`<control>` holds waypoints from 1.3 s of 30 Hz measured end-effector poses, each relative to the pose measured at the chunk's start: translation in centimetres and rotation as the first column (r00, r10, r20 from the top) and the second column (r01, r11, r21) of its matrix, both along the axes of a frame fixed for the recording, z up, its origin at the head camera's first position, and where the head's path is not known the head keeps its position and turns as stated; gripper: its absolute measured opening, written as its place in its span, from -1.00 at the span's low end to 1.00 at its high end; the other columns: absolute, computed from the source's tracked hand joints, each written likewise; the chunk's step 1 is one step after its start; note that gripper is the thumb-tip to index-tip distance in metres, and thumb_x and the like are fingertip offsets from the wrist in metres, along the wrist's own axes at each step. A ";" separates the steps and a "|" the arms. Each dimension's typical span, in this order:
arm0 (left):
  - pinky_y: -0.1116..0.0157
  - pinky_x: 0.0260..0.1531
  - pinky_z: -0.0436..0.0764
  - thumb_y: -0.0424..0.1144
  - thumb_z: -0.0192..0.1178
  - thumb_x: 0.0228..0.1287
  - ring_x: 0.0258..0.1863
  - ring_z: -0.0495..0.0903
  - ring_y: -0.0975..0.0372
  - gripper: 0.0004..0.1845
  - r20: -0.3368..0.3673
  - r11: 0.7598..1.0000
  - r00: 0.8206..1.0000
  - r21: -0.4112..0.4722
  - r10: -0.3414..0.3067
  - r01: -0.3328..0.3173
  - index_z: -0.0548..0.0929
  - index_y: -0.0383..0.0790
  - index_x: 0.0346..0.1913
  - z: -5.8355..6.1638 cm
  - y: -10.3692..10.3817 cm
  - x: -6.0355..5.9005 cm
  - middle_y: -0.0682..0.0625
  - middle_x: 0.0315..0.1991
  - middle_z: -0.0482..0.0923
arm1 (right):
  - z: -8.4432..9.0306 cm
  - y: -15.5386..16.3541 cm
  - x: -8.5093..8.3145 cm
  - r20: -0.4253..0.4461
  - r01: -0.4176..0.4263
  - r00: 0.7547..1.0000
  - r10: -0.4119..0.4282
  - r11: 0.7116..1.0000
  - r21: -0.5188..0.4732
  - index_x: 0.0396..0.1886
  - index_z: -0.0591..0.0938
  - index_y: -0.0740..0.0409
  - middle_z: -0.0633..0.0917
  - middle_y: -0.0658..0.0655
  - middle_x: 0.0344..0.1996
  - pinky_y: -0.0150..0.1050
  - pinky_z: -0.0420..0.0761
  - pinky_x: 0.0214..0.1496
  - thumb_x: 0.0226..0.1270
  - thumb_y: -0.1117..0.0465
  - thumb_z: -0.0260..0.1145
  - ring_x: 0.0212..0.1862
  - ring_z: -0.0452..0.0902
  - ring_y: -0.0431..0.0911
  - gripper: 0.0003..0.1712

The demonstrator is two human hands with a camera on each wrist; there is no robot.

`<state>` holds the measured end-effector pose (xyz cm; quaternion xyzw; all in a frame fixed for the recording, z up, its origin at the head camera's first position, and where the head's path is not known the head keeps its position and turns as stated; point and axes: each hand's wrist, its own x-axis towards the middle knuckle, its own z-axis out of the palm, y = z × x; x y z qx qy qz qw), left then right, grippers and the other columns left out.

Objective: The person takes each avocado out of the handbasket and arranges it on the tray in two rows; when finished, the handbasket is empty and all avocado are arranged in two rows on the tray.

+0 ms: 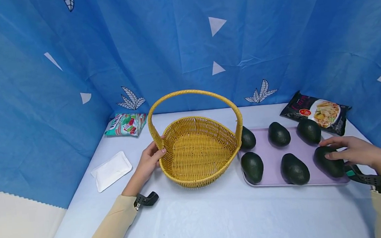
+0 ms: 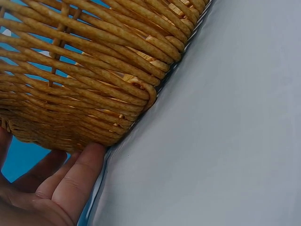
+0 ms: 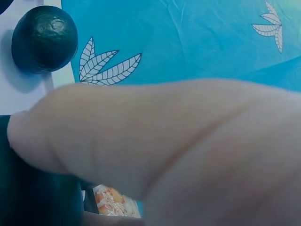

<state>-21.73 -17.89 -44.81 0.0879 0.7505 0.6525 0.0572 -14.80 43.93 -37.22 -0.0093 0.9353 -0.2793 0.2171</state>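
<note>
A yellow wicker basket [image 1: 196, 155] with a tall arched handle [image 1: 190, 92] stands in the middle of the table, and nothing is seen inside it. My left hand [image 1: 149, 159] holds its left side by the foot of the handle, thumb at the rim. The left wrist view shows fingers [image 2: 77, 183] against the woven wall [image 2: 89, 80]. At the right, my right hand [image 1: 355, 151] grips a dark green avocado [image 1: 328, 164] at the front right corner of a pale purple tray [image 1: 268, 181]. In the right wrist view the thumb [image 3: 103, 127] hides much of that avocado [image 3: 37, 197].
Several other avocados [image 1: 295, 169] lie on the tray; the basket partly covers one at the back left [image 1: 247, 139]. A black noodle packet [image 1: 322, 111] lies behind the tray. A green snack bag [image 1: 126, 124] and a white packet [image 1: 112, 171] lie left. Blue curtain [image 1: 178, 42] stands behind.
</note>
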 end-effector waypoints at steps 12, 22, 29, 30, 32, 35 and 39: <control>0.40 -0.24 0.69 -0.24 0.09 0.41 0.01 0.51 0.21 -0.40 0.001 1.000 1.000 -0.003 0.000 0.000 0.25 0.00 0.48 0.1 0.0 0.1 -0.29 0.31 0.35 | -0.4 0.1 -0.2 0.011 -0.048 0.999 0.048 0.998 -0.030 0.29 0.35 0.32 0.23 0.73 0.22 0.03 0.67 -0.30 0.38 0.02 0.18 0.03 0.43 0.44 -0.37; 0.38 -0.24 0.70 -0.24 0.10 0.40 0.00 0.51 0.19 -0.41 0.014 1.000 1.000 0.000 0.009 -0.009 0.28 0.01 0.46 0.2 0.1 0.2 -0.28 0.29 0.37 | 0.5 0.4 0.2 0.047 -0.052 0.998 0.051 0.999 0.015 0.25 0.32 0.42 0.27 0.75 0.15 0.11 0.68 -0.27 0.38 0.03 0.18 0.01 0.40 0.48 -0.36; 0.36 -0.25 0.71 -0.24 0.11 0.39 -0.02 0.53 0.22 -0.41 0.013 1.000 1.000 -0.004 0.008 -0.008 0.29 0.03 0.45 0.1 0.1 0.2 -0.27 0.28 0.38 | 0.4 1.0 0.1 0.086 -0.053 0.995 0.051 0.998 0.021 0.24 0.30 0.48 0.28 0.76 0.10 0.06 0.70 -0.26 0.35 0.01 0.21 -0.05 0.45 0.40 -0.29; 0.36 -0.25 0.71 -0.23 0.11 0.39 -0.02 0.53 0.22 -0.41 0.010 1.000 1.000 -0.006 0.007 -0.007 0.29 0.03 0.45 0.2 0.1 0.2 -0.27 0.28 0.38 | 0.3 1.1 0.1 0.090 -0.051 0.995 0.048 0.998 0.027 0.24 0.28 0.50 0.28 0.76 0.10 0.07 0.70 -0.24 0.34 0.01 0.21 -0.05 0.45 0.40 -0.27; 0.36 -0.25 0.71 -0.23 0.11 0.39 -0.01 0.52 0.21 -0.41 0.007 1.000 1.000 -0.011 0.005 -0.005 0.29 0.04 0.45 0.2 0.0 0.2 -0.26 0.28 0.38 | 0.2 1.0 0.0 0.083 -0.049 0.996 0.045 0.998 0.048 0.24 0.28 0.53 0.29 0.76 0.10 0.09 0.69 -0.22 0.33 0.00 0.22 -0.06 0.45 0.41 -0.24; 0.36 -0.24 0.71 -0.22 0.10 0.40 0.00 0.52 0.21 -0.41 0.002 1.000 1.000 -0.016 0.005 -0.005 0.28 0.05 0.45 0.2 0.0 0.2 -0.27 0.29 0.37 | 0.0 1.0 0.1 0.059 -0.062 0.997 0.058 0.995 0.072 0.25 0.29 0.53 0.29 0.76 0.11 0.12 0.68 -0.22 0.32 -0.01 0.22 -0.04 0.42 0.48 -0.23; 0.38 -0.22 0.70 -0.22 0.10 0.40 0.01 0.51 0.22 -0.40 -0.015 1.000 1.000 -0.018 0.001 -0.001 0.27 0.03 0.46 0.2 0.0 0.2 -0.29 0.29 0.36 | 0.1 0.8 0.1 0.041 -0.056 0.998 0.053 0.994 0.089 0.26 0.26 0.53 0.30 0.76 0.12 0.12 0.67 -0.25 0.34 -0.03 0.21 -0.02 0.39 0.54 -0.21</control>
